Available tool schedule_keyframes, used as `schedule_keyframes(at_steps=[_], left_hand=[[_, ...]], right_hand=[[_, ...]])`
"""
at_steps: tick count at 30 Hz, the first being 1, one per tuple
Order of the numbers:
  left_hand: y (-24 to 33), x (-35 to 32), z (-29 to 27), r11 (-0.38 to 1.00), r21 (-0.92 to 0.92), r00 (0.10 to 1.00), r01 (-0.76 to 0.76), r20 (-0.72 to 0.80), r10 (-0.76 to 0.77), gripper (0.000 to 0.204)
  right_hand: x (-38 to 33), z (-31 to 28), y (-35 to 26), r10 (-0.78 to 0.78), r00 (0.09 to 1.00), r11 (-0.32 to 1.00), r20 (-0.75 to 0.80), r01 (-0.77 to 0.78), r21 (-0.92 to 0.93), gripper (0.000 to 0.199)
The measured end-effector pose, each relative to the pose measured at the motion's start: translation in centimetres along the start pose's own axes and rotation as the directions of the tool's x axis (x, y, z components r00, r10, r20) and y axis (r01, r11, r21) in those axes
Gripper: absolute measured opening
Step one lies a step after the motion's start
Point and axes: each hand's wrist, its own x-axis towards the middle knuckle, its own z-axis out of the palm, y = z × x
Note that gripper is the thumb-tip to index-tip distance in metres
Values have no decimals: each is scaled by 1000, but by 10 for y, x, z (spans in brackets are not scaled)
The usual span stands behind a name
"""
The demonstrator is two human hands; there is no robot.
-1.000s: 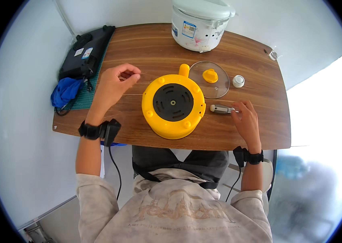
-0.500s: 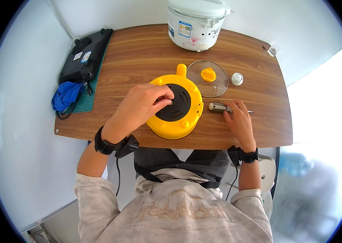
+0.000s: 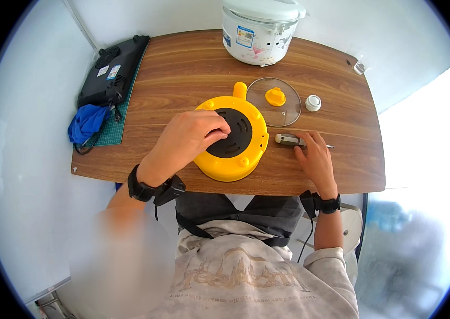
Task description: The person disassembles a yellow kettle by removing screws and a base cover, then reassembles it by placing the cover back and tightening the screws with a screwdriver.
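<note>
An upturned yellow electric pot point(image 3: 257, 154) with a black slotted base plate point(image 3: 241, 139) lies on the table in front of me. Over the middle of that plate, the thumb and fingers of my left hand point(image 3: 190, 135) are pinched together; whatever is between the fingertips is too small or hidden to name. To the right of the pot, my right hand point(image 3: 315, 157) has its fingers round a screwdriver point(image 3: 287, 139). The screwdriver lies flat on the wood, its pale handle end to the left and its metal tip showing past my fingers on the right.
Behind the pot lies a glass lid point(image 3: 289, 109) with a yellow knob, beside a small white round container point(image 3: 313, 103). A white rice cooker point(image 3: 259, 42) stands at the back. At left, a black appliance point(image 3: 110, 74) and blue cloth point(image 3: 86, 125) rest on a green mat point(image 3: 112, 135).
My left fingertips have shifted very slightly over the black plate and remain pinched. The right hand stays on the screwdriver. The whole view has moved a little.
</note>
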Motion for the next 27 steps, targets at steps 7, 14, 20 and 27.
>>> schedule_keyframes(at_steps=[7,14,20,27], left_hand=[[-5,-2,-3,999,-50,999,-13,34,14,13],[-4,-8,-7,996,-89,1000,14,-7,-14,15],[-6,-14,-2,997,-27,998,-65,5,65,16],[-3,-16,0,995,61,997,-75,-3,76,19]], right_hand=[[2,-1,-2,-5,1000,999,0,5,-33,30],[5,-2,1,-39,999,995,24,41,-86,30],[6,-10,-7,41,999,987,-30,-45,-154,25],[8,-55,-45,57,984,996,-171,-68,-62,26]])
